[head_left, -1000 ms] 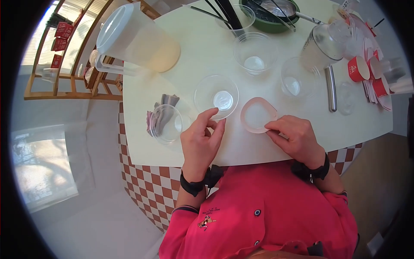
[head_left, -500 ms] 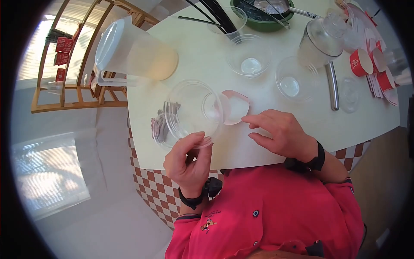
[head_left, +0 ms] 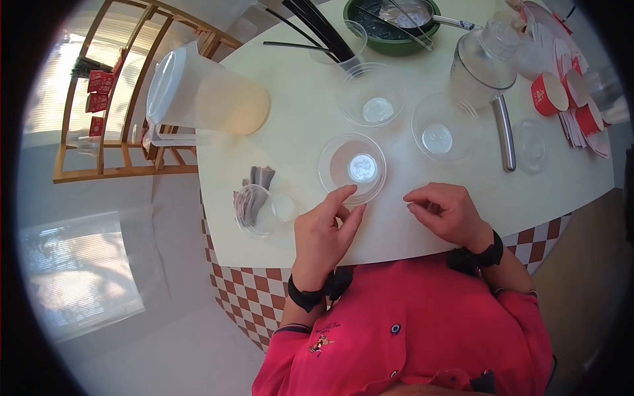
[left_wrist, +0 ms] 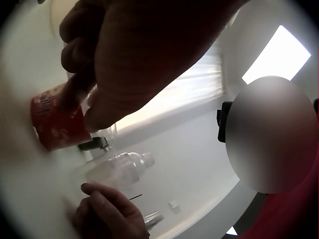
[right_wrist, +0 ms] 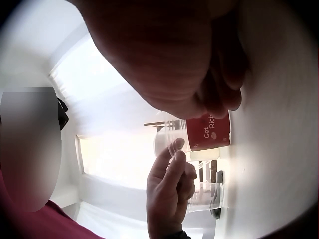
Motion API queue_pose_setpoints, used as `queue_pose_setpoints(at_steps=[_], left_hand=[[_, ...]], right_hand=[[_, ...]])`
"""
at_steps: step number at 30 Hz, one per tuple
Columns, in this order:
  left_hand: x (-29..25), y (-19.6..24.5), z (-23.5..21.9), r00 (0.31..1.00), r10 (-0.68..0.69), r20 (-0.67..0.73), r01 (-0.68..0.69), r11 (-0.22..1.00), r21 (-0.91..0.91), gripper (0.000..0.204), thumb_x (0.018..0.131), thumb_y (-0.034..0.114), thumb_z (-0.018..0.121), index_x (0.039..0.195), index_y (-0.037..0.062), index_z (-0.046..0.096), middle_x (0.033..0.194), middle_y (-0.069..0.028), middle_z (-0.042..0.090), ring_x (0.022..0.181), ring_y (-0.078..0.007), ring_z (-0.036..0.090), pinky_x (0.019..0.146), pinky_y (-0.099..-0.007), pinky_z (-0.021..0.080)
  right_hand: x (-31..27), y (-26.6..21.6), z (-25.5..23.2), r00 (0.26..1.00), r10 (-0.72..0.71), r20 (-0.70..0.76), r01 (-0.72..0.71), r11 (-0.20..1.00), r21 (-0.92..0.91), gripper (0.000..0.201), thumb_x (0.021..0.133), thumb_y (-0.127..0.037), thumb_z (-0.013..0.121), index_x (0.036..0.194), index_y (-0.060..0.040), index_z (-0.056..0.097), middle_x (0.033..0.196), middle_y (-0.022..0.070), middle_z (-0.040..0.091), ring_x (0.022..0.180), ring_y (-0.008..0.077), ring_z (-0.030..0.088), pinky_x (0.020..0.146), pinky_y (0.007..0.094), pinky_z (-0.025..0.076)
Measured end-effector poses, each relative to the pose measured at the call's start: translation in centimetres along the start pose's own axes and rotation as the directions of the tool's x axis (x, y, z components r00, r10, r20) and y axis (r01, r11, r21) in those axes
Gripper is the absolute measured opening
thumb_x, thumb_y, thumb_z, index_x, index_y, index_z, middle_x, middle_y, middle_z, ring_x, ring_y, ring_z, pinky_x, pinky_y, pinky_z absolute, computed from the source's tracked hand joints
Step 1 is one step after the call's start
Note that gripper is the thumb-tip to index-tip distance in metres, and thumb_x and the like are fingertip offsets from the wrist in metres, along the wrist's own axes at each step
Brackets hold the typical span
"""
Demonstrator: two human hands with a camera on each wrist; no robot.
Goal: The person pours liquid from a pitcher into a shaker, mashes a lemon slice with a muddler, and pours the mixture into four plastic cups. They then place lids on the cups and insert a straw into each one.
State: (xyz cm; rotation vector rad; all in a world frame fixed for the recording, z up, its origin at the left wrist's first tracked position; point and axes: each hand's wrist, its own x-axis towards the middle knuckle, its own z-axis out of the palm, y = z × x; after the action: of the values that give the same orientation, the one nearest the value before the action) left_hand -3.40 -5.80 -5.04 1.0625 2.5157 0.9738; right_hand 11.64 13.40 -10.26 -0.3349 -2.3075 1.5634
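Note:
My left hand (head_left: 327,231) pinches the near rim of a clear plastic cup (head_left: 374,146) between thumb and forefinger. Around the cup's lower body is a red paper sleeve (right_wrist: 208,132), printed with white letters in the right wrist view. From above, only its pale pink inner side shows through the cup. In the left wrist view the sleeve (left_wrist: 50,122) sits just beyond the left fingertips. My right hand (head_left: 449,214) is a little to the right of the cup, fingers loosely bent near the table, holding nothing.
Left are a grey cloth (head_left: 263,177), a small clear cup (head_left: 246,221) and a large pitcher (head_left: 228,99). More clear cups (head_left: 437,138) stand behind, with black straws (head_left: 323,30) and a green bowl (head_left: 396,47). Right lie a metal rod (head_left: 504,135) and red paper cups (head_left: 549,94).
The right hand has let go of the sleeve. My left hand raised the cup, carried it right and brought it down into the sleeve.

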Motion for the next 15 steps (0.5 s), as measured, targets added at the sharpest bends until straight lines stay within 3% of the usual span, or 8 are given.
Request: queue_pose_setpoints(at_steps=[4,10,15], left_hand=[[0.7,-1.6,1.1,0.973,0.153,-0.175,-0.147,0.988,0.048,0.021,0.087,0.007,0.075,0.108,0.0075,0.072,0.071,-0.009,0.071,0.056,-0.0119,0.066,0.053,-0.0258,0.049],[3.0,-2.4,1.0,0.982,-0.028,-0.185,0.041,0.997,0.067,0.029,0.093,0.009,0.068,0.121,0.008,0.064,0.071,-0.0092,0.071,0.06,-0.0201,0.07,0.055,-0.0298,0.052],[3.9,-1.5,0.8,0.965,-0.012,-0.261,0.018,1.0,0.021,0.051,0.092,0.011,0.07,0.139,0.007,0.051,0.067,-0.0085,0.069,0.056,-0.022,0.068,0.056,-0.0312,0.051]], right_hand=[[0.3,0.0,-0.1,0.998,0.047,0.033,-0.048,0.999,0.022,0.011,0.088,-0.008,0.071,0.098,-0.0045,0.073,0.083,0.0074,0.071,0.06,0.0159,0.063,0.056,0.0274,0.05],[0.2,0.1,0.0,0.998,0.057,0.017,-0.057,0.998,0.026,0.012,0.088,-0.007,0.071,0.099,-0.0034,0.073,0.083,0.0068,0.071,0.058,0.0123,0.061,0.054,0.0254,0.049],[0.0,0.1,0.0,0.998,0.057,0.005,-0.057,0.998,0.038,0.013,0.088,-0.006,0.072,0.1,-0.003,0.073,0.083,0.0073,0.073,0.06,0.0107,0.063,0.056,0.0244,0.05]])
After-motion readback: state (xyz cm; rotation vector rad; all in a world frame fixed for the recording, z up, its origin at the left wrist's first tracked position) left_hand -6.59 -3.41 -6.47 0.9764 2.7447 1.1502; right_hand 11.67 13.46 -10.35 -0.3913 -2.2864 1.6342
